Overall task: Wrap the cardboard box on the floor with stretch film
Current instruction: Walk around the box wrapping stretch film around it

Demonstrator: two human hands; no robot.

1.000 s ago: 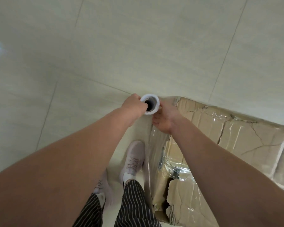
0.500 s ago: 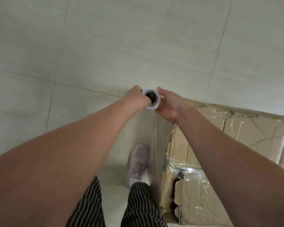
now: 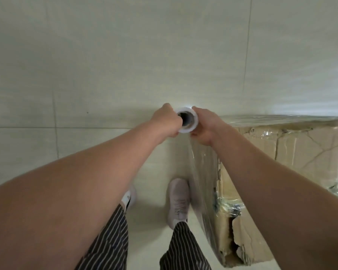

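A white roll of stretch film (image 3: 191,125) stands upright in front of me, seen end-on with its dark core showing. My left hand (image 3: 167,121) grips its left side and my right hand (image 3: 205,126) grips its right side. Clear film (image 3: 203,172) runs down from the roll along the near side of a torn cardboard box (image 3: 304,151) at the right. More film (image 3: 281,118) stretches along the box's far edge. My right arm covers part of the box.
My two feet in light shoes (image 3: 179,201) and striped trousers (image 3: 113,236) stand just left of the box. Pale floor tiles (image 3: 125,55) spread ahead and to the left.
I have walked past the box's corner, so the box now lies further right. Both hands keep hold of the roll, and film now stretches along the box's far edge.
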